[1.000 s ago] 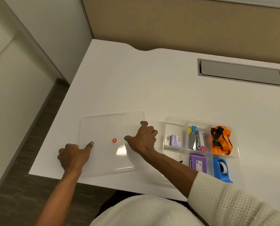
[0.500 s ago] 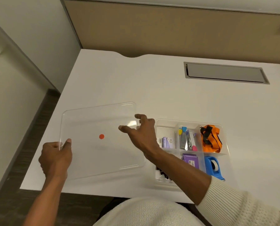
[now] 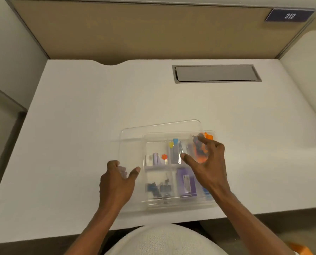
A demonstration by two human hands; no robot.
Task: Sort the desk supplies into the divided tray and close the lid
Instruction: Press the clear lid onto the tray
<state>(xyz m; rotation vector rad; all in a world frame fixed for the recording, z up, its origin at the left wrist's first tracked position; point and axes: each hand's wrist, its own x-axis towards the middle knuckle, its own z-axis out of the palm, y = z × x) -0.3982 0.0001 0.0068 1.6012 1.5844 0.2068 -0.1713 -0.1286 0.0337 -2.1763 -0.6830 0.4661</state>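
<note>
The clear divided tray sits near the desk's front edge, filled with supplies: purple boxes, black binder clips, coloured clips, an orange strap. The clear lid, with an orange dot on it, hovers over the tray, shifted left and slightly askew, blurred by motion. My left hand grips the lid's left edge. My right hand holds its right side, fingers spread over the tray's right compartments.
The white desk has a grey cable flap set in at the back right. A tan partition stands behind it. The desk's front edge runs just below the tray.
Both hands lifted the lid off the desk at the left and carried it right, over the tray. The camera view also shifted right.
</note>
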